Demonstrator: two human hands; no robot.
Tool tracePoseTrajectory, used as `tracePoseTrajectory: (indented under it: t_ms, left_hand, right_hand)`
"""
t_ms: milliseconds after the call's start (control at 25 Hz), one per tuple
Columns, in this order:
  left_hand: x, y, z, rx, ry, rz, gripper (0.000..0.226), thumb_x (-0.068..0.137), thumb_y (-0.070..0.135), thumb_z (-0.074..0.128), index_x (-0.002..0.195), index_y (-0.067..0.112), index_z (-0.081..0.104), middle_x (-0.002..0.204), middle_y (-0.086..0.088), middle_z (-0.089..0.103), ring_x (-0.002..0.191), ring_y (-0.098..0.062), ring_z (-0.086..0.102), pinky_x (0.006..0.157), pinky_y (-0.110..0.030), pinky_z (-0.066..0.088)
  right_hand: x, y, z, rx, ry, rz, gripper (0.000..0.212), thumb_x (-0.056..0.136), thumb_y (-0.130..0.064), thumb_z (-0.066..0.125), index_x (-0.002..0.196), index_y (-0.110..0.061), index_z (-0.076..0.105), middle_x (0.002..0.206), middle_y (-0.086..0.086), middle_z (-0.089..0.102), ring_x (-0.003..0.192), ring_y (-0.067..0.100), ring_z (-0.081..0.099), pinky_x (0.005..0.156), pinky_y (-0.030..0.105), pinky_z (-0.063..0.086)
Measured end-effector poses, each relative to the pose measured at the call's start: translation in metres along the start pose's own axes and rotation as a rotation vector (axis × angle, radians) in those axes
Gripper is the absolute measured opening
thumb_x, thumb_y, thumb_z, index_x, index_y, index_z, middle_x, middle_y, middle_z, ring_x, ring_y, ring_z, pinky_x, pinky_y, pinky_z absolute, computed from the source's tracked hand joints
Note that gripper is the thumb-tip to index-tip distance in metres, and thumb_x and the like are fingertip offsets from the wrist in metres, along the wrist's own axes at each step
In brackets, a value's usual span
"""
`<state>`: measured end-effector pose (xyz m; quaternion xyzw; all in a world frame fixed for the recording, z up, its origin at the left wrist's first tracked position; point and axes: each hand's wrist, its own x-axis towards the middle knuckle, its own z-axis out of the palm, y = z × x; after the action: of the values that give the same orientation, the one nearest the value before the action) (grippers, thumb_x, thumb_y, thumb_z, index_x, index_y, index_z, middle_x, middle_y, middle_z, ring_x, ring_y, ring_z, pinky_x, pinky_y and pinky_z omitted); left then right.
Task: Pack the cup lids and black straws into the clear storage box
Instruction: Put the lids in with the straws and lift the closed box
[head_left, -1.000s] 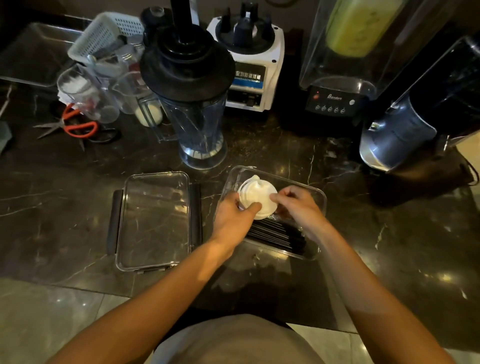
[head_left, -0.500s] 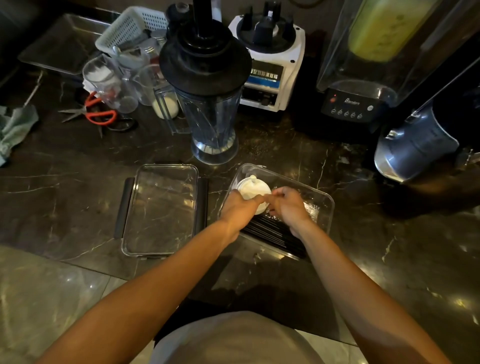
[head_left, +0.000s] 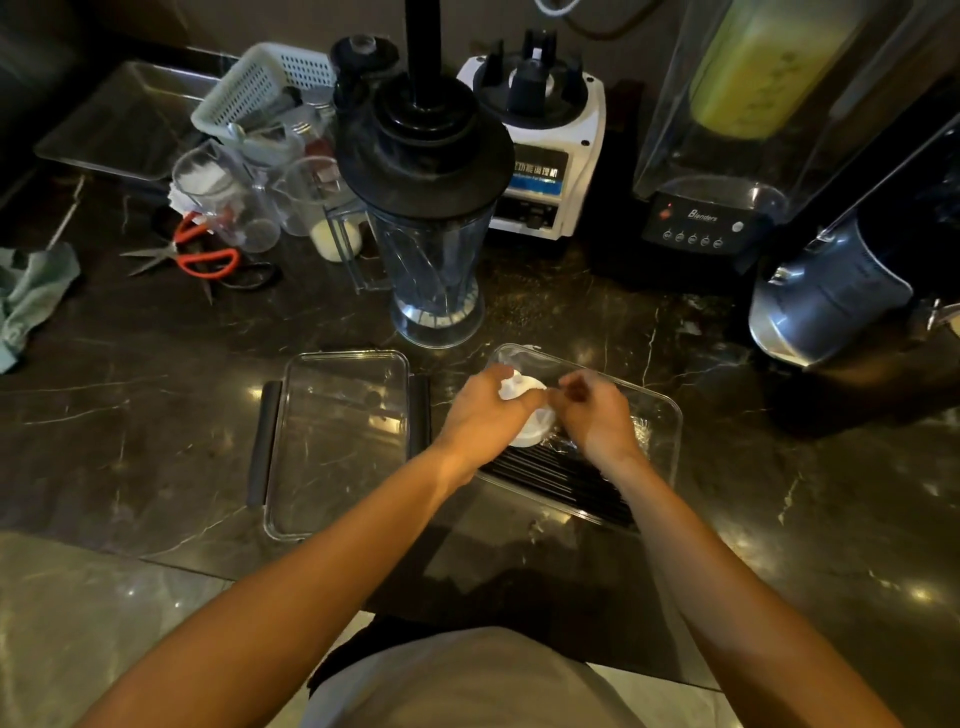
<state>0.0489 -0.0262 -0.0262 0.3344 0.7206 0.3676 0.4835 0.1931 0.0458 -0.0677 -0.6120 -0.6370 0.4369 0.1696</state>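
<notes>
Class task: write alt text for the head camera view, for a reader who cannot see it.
Two hands, left and right, handle white lids inside a clear box that also holds black straws. The box's lid lies to its left on a dark counter, with a blender jug behind.

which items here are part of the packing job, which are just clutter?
In the job:
cup lids
black straws
clear storage box
box lid
left hand
right hand

Lying about:
blender jar
scissors
cloth
white basket
</notes>
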Motion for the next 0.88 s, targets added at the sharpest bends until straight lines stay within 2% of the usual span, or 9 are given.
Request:
tracePoseTrajectory:
  t_ms: [160, 360, 400, 480, 560, 680, 760, 800, 880]
  left_hand:
    - [0.008, -0.001, -0.041, 0.023, 0.025, 0.075, 0.038, 0.092, 0.028, 0.074, 0.127, 0.015, 0.065, 0.108, 0.007, 0.07, 0.106, -0.012, 0.066, 0.089, -0.024, 0.052]
    - [0.017, -0.027, -0.098, 0.046, 0.114, 0.072, 0.047, 0.087, 0.033, 0.077, 0.131, 0.02, 0.065, 0.118, 0.002, 0.07, 0.111, -0.013, 0.066, 0.102, -0.035, 0.053]
    - [0.016, -0.036, -0.109, 0.065, 0.14, 0.083, 0.048, 0.086, 0.034, 0.078, 0.131, 0.021, 0.065, 0.119, 0.001, 0.07, 0.111, -0.014, 0.067, 0.102, -0.036, 0.054]
    - [0.012, -0.053, -0.132, 0.162, 0.186, 0.11, 0.049, 0.087, 0.034, 0.077, 0.133, 0.023, 0.062, 0.124, 0.001, 0.069, 0.113, -0.014, 0.066, 0.092, -0.026, 0.053]
    - [0.009, -0.074, -0.154, 0.248, 0.244, 0.118, 0.053, 0.086, 0.035, 0.077, 0.136, 0.025, 0.06, 0.129, 0.001, 0.066, 0.116, -0.014, 0.064, 0.087, -0.02, 0.051]
    - [0.004, -0.1, -0.179, 0.322, 0.304, 0.048, 0.061, 0.079, 0.041, 0.076, 0.136, 0.027, 0.058, 0.128, -0.003, 0.063, 0.12, -0.02, 0.061, 0.101, -0.039, 0.054]
    - [-0.001, -0.117, -0.191, 0.329, 0.327, -0.034, 0.07, 0.081, 0.037, 0.077, 0.142, 0.018, 0.049, 0.135, -0.011, 0.055, 0.13, -0.028, 0.049, 0.109, -0.044, 0.046]
    - [-0.002, -0.125, -0.196, 0.33, 0.341, -0.069, 0.074, 0.082, 0.037, 0.077, 0.145, 0.013, 0.045, 0.139, -0.014, 0.051, 0.133, -0.031, 0.045, 0.111, -0.045, 0.043]
    - [-0.006, -0.137, -0.205, 0.352, 0.352, -0.156, 0.081, 0.084, 0.039, 0.077, 0.148, 0.007, 0.038, 0.143, -0.018, 0.046, 0.135, -0.036, 0.043, 0.113, -0.047, 0.04]
  right_hand:
    - [-0.007, -0.037, 0.006, 0.015, 0.074, -0.13, 0.012, 0.095, -0.024, 0.073, 0.104, -0.027, 0.066, 0.099, -0.004, 0.069, 0.091, 0.012, 0.065, 0.081, 0.034, 0.055]
    - [-0.026, -0.078, 0.046, -0.1, 0.02, -0.3, 0.041, 0.095, -0.031, 0.073, 0.133, -0.02, 0.066, 0.121, -0.004, 0.064, 0.109, 0.01, 0.063, 0.091, 0.028, 0.053]
    - [-0.032, -0.085, 0.057, -0.135, 0.003, -0.34, 0.044, 0.095, -0.031, 0.073, 0.137, -0.019, 0.064, 0.125, -0.005, 0.062, 0.114, 0.008, 0.061, 0.093, 0.026, 0.051]
    - [-0.042, -0.097, 0.081, -0.165, -0.041, -0.393, 0.047, 0.095, -0.031, 0.073, 0.139, -0.02, 0.062, 0.131, -0.006, 0.06, 0.121, 0.007, 0.056, 0.098, 0.023, 0.046]
    - [-0.05, -0.106, 0.106, -0.158, -0.094, -0.389, 0.049, 0.094, -0.028, 0.073, 0.141, -0.019, 0.059, 0.13, -0.01, 0.057, 0.121, 0.003, 0.052, 0.099, 0.018, 0.04]
    - [-0.054, -0.107, 0.137, -0.184, -0.179, -0.289, 0.048, 0.096, -0.026, 0.072, 0.141, -0.019, 0.058, 0.121, -0.014, 0.052, 0.115, 0.0, 0.046, 0.093, 0.014, 0.034]
    - [-0.05, -0.098, 0.157, -0.283, -0.25, -0.221, 0.05, 0.095, -0.035, 0.07, 0.141, -0.02, 0.057, 0.131, -0.009, 0.059, 0.126, 0.009, 0.053, 0.097, 0.022, 0.04]
    - [-0.049, -0.092, 0.165, -0.348, -0.282, -0.195, 0.054, 0.095, -0.038, 0.069, 0.144, -0.02, 0.054, 0.142, -0.001, 0.057, 0.137, 0.017, 0.05, 0.105, 0.029, 0.042]
    - [-0.05, -0.083, 0.177, -0.457, -0.327, -0.149, 0.066, 0.096, -0.038, 0.067, 0.154, -0.019, 0.044, 0.164, 0.008, 0.037, 0.154, 0.026, 0.03, 0.121, 0.041, 0.032]
